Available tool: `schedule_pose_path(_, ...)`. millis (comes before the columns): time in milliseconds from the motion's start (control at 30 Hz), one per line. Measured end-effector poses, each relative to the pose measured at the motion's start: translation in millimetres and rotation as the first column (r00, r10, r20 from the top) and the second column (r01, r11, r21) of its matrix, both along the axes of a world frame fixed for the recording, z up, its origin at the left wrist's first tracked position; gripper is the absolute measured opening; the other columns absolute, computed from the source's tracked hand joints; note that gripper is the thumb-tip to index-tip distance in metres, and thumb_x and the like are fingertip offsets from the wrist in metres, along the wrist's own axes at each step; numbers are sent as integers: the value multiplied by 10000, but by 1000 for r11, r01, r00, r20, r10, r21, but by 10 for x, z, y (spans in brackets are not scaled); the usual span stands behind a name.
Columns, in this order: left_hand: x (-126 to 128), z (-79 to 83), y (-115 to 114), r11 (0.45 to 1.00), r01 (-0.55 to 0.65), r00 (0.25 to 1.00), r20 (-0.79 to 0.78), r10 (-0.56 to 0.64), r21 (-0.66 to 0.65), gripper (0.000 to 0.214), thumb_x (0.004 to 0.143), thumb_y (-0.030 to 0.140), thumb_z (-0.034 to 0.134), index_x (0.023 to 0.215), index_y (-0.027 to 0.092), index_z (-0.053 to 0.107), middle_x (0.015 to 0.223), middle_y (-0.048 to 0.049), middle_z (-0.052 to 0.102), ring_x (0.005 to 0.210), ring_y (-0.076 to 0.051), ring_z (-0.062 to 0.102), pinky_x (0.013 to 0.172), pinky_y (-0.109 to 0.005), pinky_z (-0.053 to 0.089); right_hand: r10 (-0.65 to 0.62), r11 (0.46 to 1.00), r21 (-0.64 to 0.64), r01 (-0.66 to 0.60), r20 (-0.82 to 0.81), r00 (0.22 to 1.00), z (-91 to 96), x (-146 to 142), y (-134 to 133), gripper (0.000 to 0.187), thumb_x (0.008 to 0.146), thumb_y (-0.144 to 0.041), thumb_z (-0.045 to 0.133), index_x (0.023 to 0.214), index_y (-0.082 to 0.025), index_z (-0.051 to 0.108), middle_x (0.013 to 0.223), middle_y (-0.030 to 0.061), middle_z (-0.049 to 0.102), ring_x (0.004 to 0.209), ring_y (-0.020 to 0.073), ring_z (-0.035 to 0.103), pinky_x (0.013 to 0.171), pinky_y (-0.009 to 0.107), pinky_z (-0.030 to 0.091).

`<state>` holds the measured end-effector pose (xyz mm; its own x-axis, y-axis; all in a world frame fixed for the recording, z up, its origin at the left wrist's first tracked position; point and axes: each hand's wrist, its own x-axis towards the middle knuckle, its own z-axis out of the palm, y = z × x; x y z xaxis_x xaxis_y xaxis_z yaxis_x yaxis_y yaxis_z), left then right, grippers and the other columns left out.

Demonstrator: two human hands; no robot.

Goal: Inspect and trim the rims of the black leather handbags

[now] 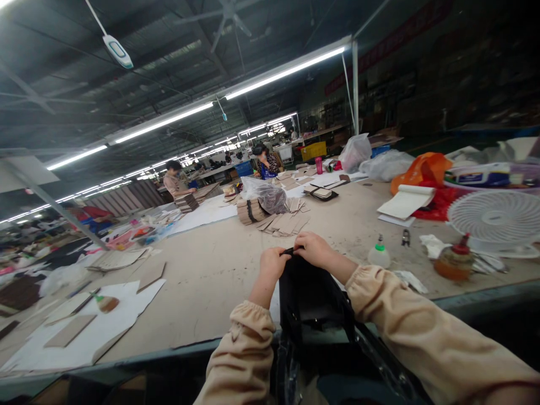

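A black bag-like piece [310, 292] hangs over the front edge of the worktable, its upper end resting on the tabletop. My left hand [273, 261] pinches the left part of its top edge. Close beside it, my right hand [313, 249] grips the same edge, fingers closed on the black material. The two hands are nearly touching. The lower part of the black piece drops toward my lap, where straps or clear wrapping show dimly. Whether it is a finished bag or a loose part, I cannot tell.
Right on the worktable [202, 281] stand a green-capped bottle [379, 254], a red-tipped glue bottle [455, 259] and a white fan [495, 219]. Ahead lie stacked brown pieces [251, 211]. At left, another bottle [106, 304] lies on white paper [122, 298]. Other people work farther back.
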<state>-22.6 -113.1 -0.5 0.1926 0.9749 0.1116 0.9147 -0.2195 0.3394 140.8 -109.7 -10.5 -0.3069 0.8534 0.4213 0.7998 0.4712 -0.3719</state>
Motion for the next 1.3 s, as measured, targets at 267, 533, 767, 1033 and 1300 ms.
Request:
schedule_pose_path(267, 13, -21, 24, 996, 60, 998, -13, -59, 63, 239, 761, 321, 567, 969, 267, 673, 905, 11, 698, 824, -144, 598, 697, -220, 401, 25, 999, -20, -26, -47, 999, 10, 36, -8, 86, 753, -226, 590, 779, -204, 669, 884, 18, 618, 863, 138, 537, 772, 223, 380)
schedule_pose_path(533, 27, 33, 44, 993, 98, 984, -155, -88, 60, 202, 753, 309, 563, 903, 261, 689, 841, -10, 698, 789, -166, 605, 645, -235, 403, 84, 996, 12, -84, -92, 992, -20, 41, 16, 80, 742, -198, 590, 758, -198, 669, 848, 11, 613, 815, 131, 541, 738, 218, 385)
schedule_pose_path(767, 56, 69, 10, 995, 93, 972, -221, -82, 40, 213, 773, 321, 534, 912, 266, 687, 859, -12, 697, 801, -157, 607, 663, -228, 412, 189, 979, 93, -184, -55, 980, -81, 84, 93, 90, 725, -181, 612, 737, -220, 693, 876, 5, 625, 848, 145, 527, 766, 239, 376)
schedule_pose_path(1033, 76, 61, 6, 997, 63, 975, -218, -53, 39, 238, 782, 331, 518, 941, 263, 681, 868, -28, 695, 805, -165, 602, 671, -238, 413, 73, 993, 82, -79, 73, 995, -6, 38, 16, 91, 723, -258, 638, 769, -283, 712, 913, 17, 632, 945, 218, 462, 889, 400, 274)
schedule_pose_path(1300, 73, 58, 11, 993, 101, 973, -214, -85, 65, 211, 787, 313, 512, 879, 249, 691, 846, -22, 700, 778, -162, 600, 654, -240, 406, 124, 991, 46, -125, 19, 992, -88, 27, 125, 117, 723, -201, 622, 758, -279, 703, 933, 12, 619, 948, 197, 439, 845, 353, 290)
